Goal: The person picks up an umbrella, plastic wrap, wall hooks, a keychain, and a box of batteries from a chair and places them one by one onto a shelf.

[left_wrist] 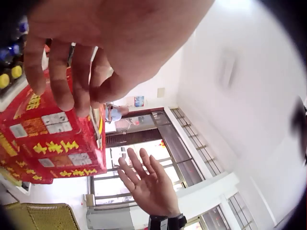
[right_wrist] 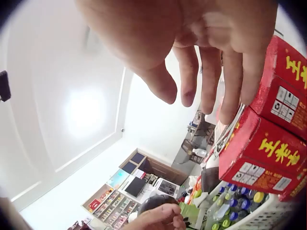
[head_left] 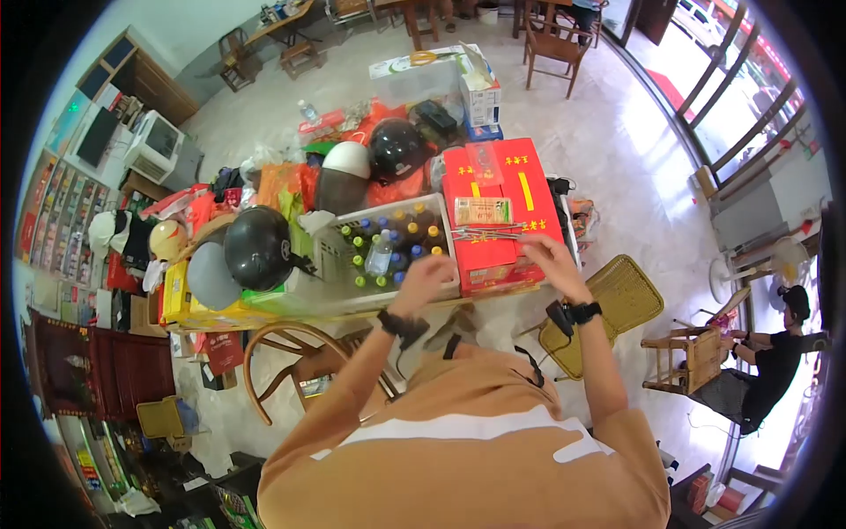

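My left hand (head_left: 429, 280) hovers over the front right corner of a crate (head_left: 339, 291) of bottles, its fingers loosely bent and holding nothing. My right hand (head_left: 553, 264) is above the front right of the red cartons (head_left: 529, 181), fingers extended and slightly spread, with nothing gripped. Several thin metal rods (head_left: 487, 234) lie across the carton tops, their right ends close to my right fingertips. Behind the rods sits a flat printed packet (head_left: 483, 210). In the left wrist view, the palm of the right hand (left_wrist: 152, 189) shows, fingers apart.
Dark helmets (head_left: 257, 249) and a black-and-white one (head_left: 344, 176) sit among bags to the left. A white box (head_left: 478, 97) stands behind the cartons. A wooden chair (head_left: 286, 339) and a woven seat (head_left: 626, 295) flank me; a seated person (head_left: 771, 361) is at right.
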`<action>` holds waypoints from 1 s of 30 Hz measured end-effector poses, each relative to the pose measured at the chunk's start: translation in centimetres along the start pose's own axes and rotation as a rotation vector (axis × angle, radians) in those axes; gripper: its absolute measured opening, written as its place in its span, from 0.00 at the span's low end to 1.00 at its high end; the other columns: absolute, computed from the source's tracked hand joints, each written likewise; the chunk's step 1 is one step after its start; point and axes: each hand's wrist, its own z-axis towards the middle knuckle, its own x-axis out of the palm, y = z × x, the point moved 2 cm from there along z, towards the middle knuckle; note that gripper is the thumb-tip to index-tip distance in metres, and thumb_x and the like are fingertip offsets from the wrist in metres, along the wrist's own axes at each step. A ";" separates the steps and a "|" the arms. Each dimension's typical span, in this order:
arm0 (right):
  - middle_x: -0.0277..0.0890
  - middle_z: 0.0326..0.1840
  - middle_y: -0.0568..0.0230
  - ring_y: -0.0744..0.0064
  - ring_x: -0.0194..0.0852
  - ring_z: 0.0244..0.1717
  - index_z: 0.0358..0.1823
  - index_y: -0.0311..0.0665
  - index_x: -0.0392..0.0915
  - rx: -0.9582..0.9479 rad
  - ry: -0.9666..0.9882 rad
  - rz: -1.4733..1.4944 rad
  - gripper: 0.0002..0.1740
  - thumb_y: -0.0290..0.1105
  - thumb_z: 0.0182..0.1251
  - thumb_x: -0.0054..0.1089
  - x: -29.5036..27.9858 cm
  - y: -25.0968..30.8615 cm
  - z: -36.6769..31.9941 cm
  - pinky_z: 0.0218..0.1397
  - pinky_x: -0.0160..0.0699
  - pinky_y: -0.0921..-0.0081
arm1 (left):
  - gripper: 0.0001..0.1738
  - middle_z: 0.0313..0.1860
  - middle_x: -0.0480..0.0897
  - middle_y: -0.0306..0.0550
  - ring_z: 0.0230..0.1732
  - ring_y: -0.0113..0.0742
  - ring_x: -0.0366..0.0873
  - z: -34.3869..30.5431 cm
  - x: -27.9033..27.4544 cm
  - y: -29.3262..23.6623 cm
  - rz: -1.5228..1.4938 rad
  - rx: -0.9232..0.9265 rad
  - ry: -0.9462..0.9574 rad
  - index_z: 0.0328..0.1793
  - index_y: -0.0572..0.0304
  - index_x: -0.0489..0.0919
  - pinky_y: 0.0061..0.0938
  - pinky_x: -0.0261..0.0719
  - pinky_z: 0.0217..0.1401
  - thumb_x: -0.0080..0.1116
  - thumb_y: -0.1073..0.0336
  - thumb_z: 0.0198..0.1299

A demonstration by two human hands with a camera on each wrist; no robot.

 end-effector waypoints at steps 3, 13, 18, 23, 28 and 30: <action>0.82 0.56 0.63 0.75 0.79 0.58 0.61 0.32 0.78 0.010 -0.021 -0.121 0.18 0.33 0.76 0.60 -0.5 1.2 5.1 0.62 0.76 0.76 | 0.14 0.41 0.86 0.36 0.42 0.22 0.81 5.7 -2.9 -1.7 -0.028 -0.068 0.030 0.58 0.60 0.83 0.19 0.78 0.45 0.58 0.61 0.73; 0.81 0.60 0.50 0.60 0.81 0.59 0.63 0.34 0.77 0.050 -0.110 -0.530 0.27 0.44 0.70 0.62 -1.5 -4.4 21.7 0.63 0.78 0.68 | 0.28 0.63 0.79 0.50 0.61 0.39 0.80 20.4 -5.3 -1.0 -0.442 -0.222 0.083 0.72 0.69 0.70 0.31 0.84 0.53 0.57 0.59 0.73; 0.85 0.54 0.53 0.60 0.84 0.54 0.58 0.35 0.81 0.079 -0.220 -0.606 0.24 0.43 0.66 0.65 -2.3 -6.6 24.5 0.61 0.79 0.67 | 0.25 0.68 0.76 0.50 0.67 0.41 0.78 24.6 -5.4 1.1 -0.461 -0.279 0.154 0.73 0.64 0.69 0.35 0.83 0.59 0.53 0.60 0.75; 0.86 0.51 0.53 0.60 0.85 0.53 0.53 0.35 0.85 0.123 -0.252 -0.581 0.23 0.42 0.62 0.70 -2.4 -6.9 24.9 0.58 0.80 0.67 | 0.23 0.68 0.76 0.51 0.67 0.44 0.78 25.9 -5.0 1.2 -0.554 -0.307 0.209 0.72 0.63 0.69 0.36 0.82 0.61 0.50 0.64 0.75; 0.87 0.48 0.55 0.60 0.85 0.52 0.50 0.36 0.86 0.130 -0.240 -0.548 0.23 0.44 0.58 0.74 -1.5 -6.1 24.6 0.58 0.81 0.66 | 0.22 0.62 0.81 0.52 0.58 0.41 0.83 27.1 -4.6 2.3 -0.520 -0.323 0.194 0.69 0.65 0.72 0.34 0.85 0.57 0.54 0.67 0.72; 0.87 0.48 0.56 0.61 0.86 0.51 0.49 0.36 0.87 0.139 -0.231 -0.522 0.23 0.44 0.57 0.74 -1.1 -6.4 24.7 0.57 0.81 0.66 | 0.21 0.56 0.83 0.52 0.51 0.39 0.85 27.4 -4.7 2.1 -0.385 -0.339 0.202 0.66 0.67 0.74 0.32 0.87 0.51 0.57 0.67 0.70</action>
